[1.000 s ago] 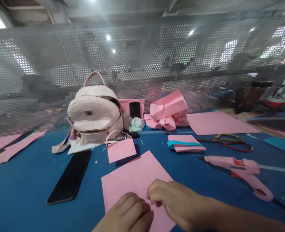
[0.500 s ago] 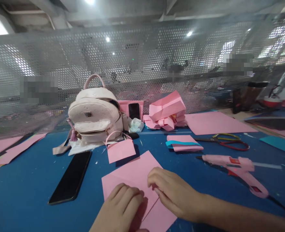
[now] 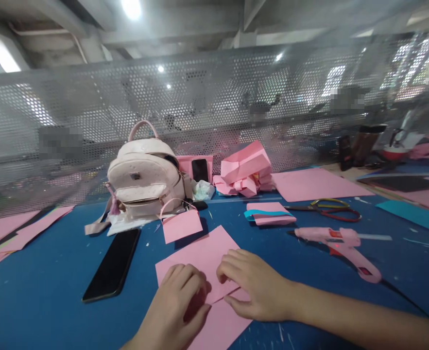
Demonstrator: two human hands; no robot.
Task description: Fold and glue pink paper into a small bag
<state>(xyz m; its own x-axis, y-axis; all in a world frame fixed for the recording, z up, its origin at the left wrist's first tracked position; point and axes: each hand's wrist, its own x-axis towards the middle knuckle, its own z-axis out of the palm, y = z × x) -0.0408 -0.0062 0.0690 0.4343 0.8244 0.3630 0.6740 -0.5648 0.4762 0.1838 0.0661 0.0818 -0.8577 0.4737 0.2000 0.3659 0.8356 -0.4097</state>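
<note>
A sheet of pink paper lies on the blue table, with an edge or fold line running slantwise between my hands. My left hand rests on its left part, fingers curled and thumb by that edge. From the right, my right hand bends its fingers over the paper, thumb just below the same edge, gripping it. Just beyond the sheet stands a small pink paper bag with a thin handle. A folded pink piece with a blue strip lies to the upper right.
To the right lie a pink glue gun and scissors. A black phone is on the left. A white backpack and crumpled pink paper stand at the back before a perforated metal screen.
My left thumb has come into view by the slanted edge, and my right thumb has spread from its fingers. The view has shifted slightly.
</note>
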